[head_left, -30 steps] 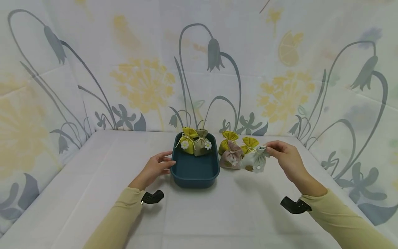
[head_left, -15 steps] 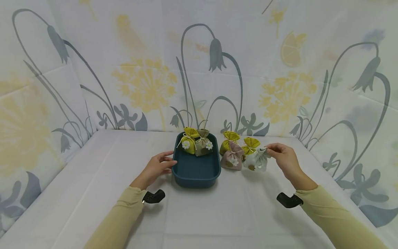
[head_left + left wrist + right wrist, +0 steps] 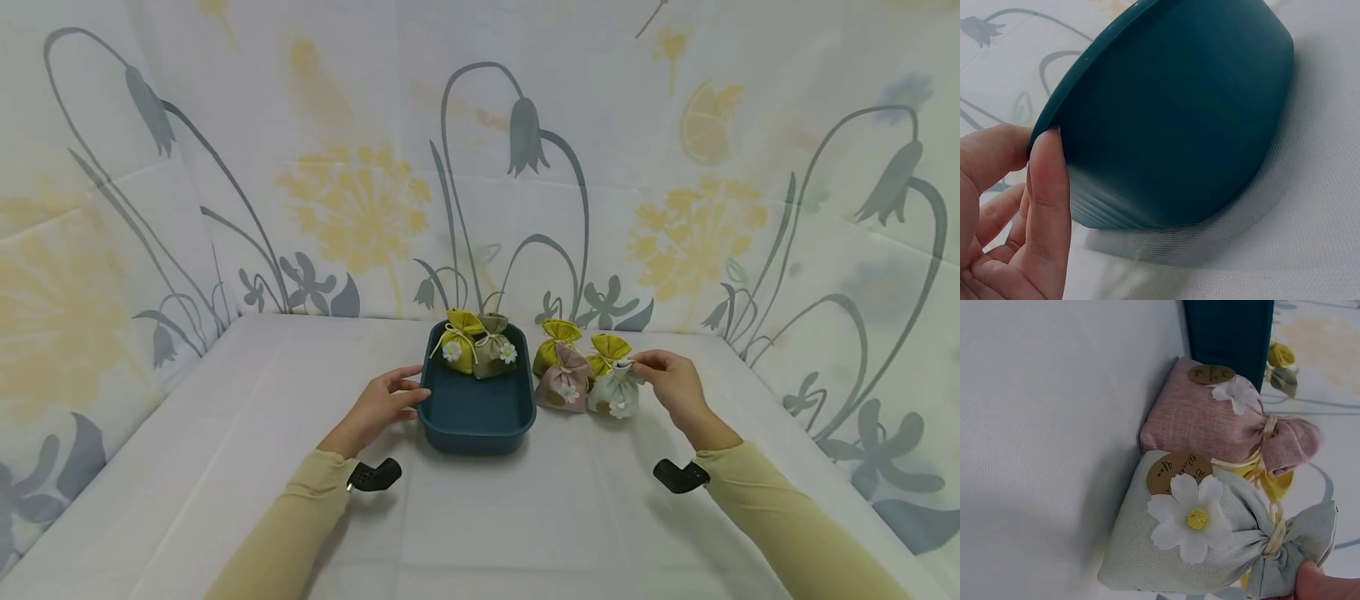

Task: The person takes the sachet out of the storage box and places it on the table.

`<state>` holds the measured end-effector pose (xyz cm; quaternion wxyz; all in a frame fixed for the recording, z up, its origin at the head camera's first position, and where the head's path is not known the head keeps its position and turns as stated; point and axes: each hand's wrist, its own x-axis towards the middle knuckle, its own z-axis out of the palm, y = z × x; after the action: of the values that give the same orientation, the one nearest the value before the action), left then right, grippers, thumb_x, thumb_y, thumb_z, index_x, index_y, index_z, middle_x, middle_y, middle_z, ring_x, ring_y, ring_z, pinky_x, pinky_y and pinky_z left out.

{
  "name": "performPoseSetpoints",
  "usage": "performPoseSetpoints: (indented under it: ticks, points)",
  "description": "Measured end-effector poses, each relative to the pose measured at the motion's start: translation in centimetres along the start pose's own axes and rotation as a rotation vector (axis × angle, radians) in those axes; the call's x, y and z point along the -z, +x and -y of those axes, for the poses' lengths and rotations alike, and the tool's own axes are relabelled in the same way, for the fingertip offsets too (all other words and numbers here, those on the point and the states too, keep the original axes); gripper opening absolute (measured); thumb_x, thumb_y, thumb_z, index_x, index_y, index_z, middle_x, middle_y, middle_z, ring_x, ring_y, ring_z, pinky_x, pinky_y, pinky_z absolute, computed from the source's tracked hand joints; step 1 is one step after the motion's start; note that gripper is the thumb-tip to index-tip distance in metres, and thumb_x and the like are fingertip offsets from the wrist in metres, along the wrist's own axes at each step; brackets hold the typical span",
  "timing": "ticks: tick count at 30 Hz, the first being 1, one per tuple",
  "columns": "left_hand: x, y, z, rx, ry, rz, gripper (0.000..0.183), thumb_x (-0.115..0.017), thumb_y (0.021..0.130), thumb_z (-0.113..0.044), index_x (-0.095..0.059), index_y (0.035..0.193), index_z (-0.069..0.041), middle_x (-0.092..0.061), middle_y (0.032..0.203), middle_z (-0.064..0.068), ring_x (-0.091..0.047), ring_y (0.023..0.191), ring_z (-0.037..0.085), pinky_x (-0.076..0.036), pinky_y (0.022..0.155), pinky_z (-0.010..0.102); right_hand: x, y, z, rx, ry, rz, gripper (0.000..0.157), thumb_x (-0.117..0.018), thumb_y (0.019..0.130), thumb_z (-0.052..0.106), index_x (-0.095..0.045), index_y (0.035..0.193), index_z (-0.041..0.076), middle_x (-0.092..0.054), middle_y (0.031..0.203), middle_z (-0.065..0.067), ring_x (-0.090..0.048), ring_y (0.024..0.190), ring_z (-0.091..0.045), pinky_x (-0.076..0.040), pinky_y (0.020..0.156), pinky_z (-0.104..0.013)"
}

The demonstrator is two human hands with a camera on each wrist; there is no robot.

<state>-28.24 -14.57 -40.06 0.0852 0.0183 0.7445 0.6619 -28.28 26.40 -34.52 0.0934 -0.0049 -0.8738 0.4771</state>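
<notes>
My right hand (image 3: 675,385) pinches the gathered top of a pale mint drawstring pouch (image 3: 615,396), which has a white flower and a brown oval label (image 3: 1179,472). The pouch stands upright beside a dusty pink pouch (image 3: 564,383). Behind these two are yellow pouches (image 3: 607,348), partly hidden. With thumb and fingers my left hand (image 3: 378,406) grips the left rim of a dark teal rectangular bin (image 3: 480,437); the left wrist view shows the fingertips on its rim (image 3: 1054,103). Inside the bin's far end, a yellow pouch (image 3: 462,354) and an olive-beige pouch (image 3: 491,367) lean side by side.
A white cloth (image 3: 480,533) covers the table. A flower-printed fabric backdrop (image 3: 360,208) rises at the back and sides. Each wrist carries a black camera mount, such as the right one (image 3: 678,477). The pink pouch stands close to the bin's right side.
My right hand has moved slightly left and lowered the mint pouch until it stands close against the pink one. My left hand keeps its grip on the bin, and the view has shifted slightly.
</notes>
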Motion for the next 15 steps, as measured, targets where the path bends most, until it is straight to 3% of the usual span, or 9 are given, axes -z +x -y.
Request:
performPoseSetpoints:
  ticks: [10,15]
  points:
    - [-0.04,-0.03,0.05,0.011,-0.015,0.003,0.057,-0.066,0.087,-0.012,-0.043,0.139,-0.008,-0.05,0.112,0.015,-0.057,0.078,0.014,-0.052,0.07,0.027,-0.54,0.32,-0.42,-0.012,-0.021,-0.004,0.026,-0.055,0.094,0.009,-0.059,0.111,-0.01,-0.059,0.091,-0.007,-0.049,0.08,-0.012,-0.04,0.068,-0.027]
    - [0.05,0.01,0.02,0.001,-0.023,0.003,0.057,-0.066,0.087,-0.012,-0.043,0.139,-0.008,-0.05,0.112,0.015,-0.057,0.078,0.013,-0.051,0.07,0.026,-0.24,0.37,-0.59,-0.022,-0.035,0.006,0.033,-0.056,0.094,0.016,-0.059,0.117,-0.007,-0.06,0.105,-0.016,-0.051,0.088,-0.014,-0.042,0.078,-0.033]
